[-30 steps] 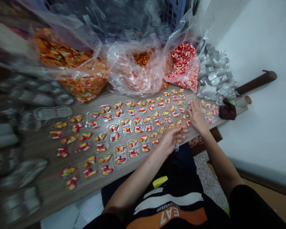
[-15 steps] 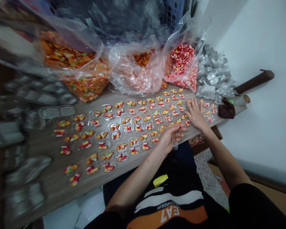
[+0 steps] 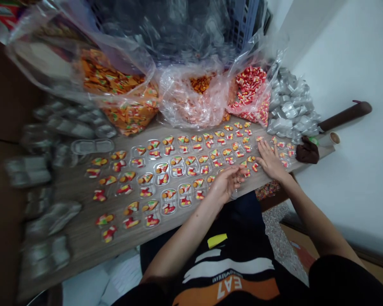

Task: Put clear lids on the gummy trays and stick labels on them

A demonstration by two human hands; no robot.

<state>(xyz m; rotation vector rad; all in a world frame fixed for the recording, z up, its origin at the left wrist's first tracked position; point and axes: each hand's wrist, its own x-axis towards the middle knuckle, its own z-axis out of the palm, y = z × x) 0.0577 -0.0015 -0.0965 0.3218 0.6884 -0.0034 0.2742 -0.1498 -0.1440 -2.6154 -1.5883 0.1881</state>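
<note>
Rows of small clear plastic trays [image 3: 178, 166] lie on the table [image 3: 83, 250]. Most hold orange, wedge-shaped, candy-like pieces [image 3: 176, 160] in one compartment and red-yellow-white ones [image 3: 169, 208] in the other. My right hand [image 3: 270, 160] lies palm down, fingers spread, over trays at the right end of the rows. Near the front edge, my left hand [image 3: 227, 182] is turned partly sideways, its fingers loosely bent and apart, with nothing visible in them. A clear plastic edge [image 3: 233, 194] shows just below it; whether the hand touches it I cannot tell.
Plastic bags of orange pieces [image 3: 127, 112], small brown-orange pieces [image 3: 200, 84] and red-white pieces [image 3: 250, 85] stand along the back. Empty trays are heaped at right [image 3: 289, 106] and left [image 3: 73, 119]. A brown cloth [image 3: 307, 151] and a cup [image 3: 333, 138] sit at the right end.
The view has swung slightly left, so the table's contents appear farther right. My right hand has shifted a little toward the right and nearer; my left hand keeps nearly the same pose.
</note>
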